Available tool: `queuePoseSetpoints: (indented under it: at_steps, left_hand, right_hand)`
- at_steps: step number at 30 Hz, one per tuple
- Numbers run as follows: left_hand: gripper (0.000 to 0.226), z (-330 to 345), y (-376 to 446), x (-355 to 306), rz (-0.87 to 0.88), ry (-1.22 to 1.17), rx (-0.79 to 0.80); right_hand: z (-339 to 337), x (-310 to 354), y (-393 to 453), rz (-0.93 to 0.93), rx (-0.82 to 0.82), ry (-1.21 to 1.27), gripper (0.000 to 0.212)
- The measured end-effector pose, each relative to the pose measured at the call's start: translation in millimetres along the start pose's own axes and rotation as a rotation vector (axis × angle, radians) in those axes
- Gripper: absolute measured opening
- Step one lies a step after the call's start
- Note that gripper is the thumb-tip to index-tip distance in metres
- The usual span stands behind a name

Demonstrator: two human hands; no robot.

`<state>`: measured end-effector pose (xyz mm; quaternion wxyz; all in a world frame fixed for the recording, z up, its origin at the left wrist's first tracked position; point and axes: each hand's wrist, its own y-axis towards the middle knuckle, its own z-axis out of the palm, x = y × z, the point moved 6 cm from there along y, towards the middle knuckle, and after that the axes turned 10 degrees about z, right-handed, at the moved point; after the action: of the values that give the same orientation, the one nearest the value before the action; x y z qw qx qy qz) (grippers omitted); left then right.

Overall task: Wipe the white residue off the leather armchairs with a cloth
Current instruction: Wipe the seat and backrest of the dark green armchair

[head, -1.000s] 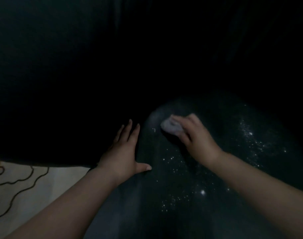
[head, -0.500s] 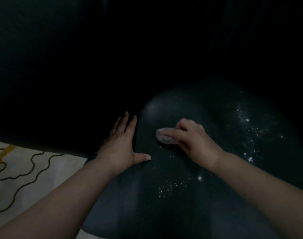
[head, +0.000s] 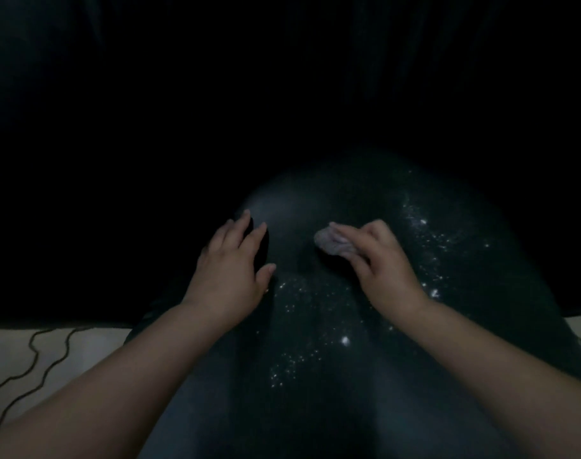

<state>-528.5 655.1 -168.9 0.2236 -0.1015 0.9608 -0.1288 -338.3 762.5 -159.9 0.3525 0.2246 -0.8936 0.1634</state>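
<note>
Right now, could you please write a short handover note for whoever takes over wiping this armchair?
Left hand: open, fingers spread, resting flat on the dark leather armrest.
Right hand: holds the bunched pale cloth against the leather.
Done: the patch around and beyond the cloth looks free of specks.
Left: white residue is scattered below the hands, and more white specks lie to the right of the right hand.
The rest of the chair is too dark to judge.
</note>
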Motion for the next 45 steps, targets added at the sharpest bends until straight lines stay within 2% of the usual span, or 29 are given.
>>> queuePoseSetpoints:
  at_steps: [4,8,11,14,17,20,23,24,28,31,35,37,40,42,45]
  left_hand:
    - [0.053,-9.0,52.0,-30.4,0.122,0.102,-0.034]
    - [0.066,-7.5,106.3,-45.0,0.147,0.206,0.015]
    - [0.075,0.3,135.2,-53.0,0.181,0.245,0.066]
    - [0.084,14.0,146.1,-56.8,0.193,0.305,0.142]
    - [0.091,25.3,144.1,-54.0,0.186,0.363,0.222]
    - [0.092,29.1,143.1,-52.6,0.180,0.367,0.254]
    - [0.091,30.9,144.5,-53.5,0.180,0.365,0.242]
    - [0.090,31.2,145.1,-53.2,0.182,0.366,0.236]
    - [0.090,30.3,143.9,-52.1,0.192,0.362,0.198]
    - [0.091,24.8,141.2,-55.4,0.212,0.350,0.120]
    - [0.090,17.8,139.9,-66.3,0.189,0.302,0.047]
    - [0.090,15.6,140.3,-74.1,0.193,0.272,0.024]
    - [0.089,20.0,139.7,-88.1,0.267,0.265,0.023]
    - [0.089,24.9,139.4,-93.4,0.292,0.261,0.041]
    - [0.089,27.5,138.5,-95.0,0.279,0.265,0.047]
  right_hand:
    - [-74.8,-51.7,39.8,0.233,-0.296,0.021,0.044]
    - [-117.6,-94.1,92.9,0.292,-0.399,-0.139,0.041]
    - [-105.3,-109.2,119.9,0.322,-0.313,-0.271,0.045]
    - [-86.8,-108.4,103.9,0.264,-0.265,-0.354,0.050]
    - [-71.8,-98.9,56.2,0.155,-0.173,-0.324,0.048]
    - [-80.6,-96.1,44.3,0.168,-0.149,-0.163,0.040]
    - [-114.0,-100.0,90.1,0.202,-0.325,-0.122,0.043]
    - [-120.6,-102.8,110.8,0.227,-0.340,-0.152,0.046]
    - [-92.6,-101.9,141.9,0.254,-0.185,-0.318,0.057]
    - [-66.4,-82.4,89.3,0.111,-0.194,-0.249,0.046]
    - [-49.9,-73.7,26.3,0.021,0.002,-0.122,0.043]
    - [-67.7,-83.3,42.2,0.062,-0.076,-0.105,0.042]
    - [-101.3,-98.2,87.5,0.143,-0.288,-0.232,0.044]
    - [-95.8,-102.5,91.5,0.189,-0.269,-0.263,0.047]
    - [-64.1,-91.9,42.5,0.173,-0.184,-0.149,0.042]
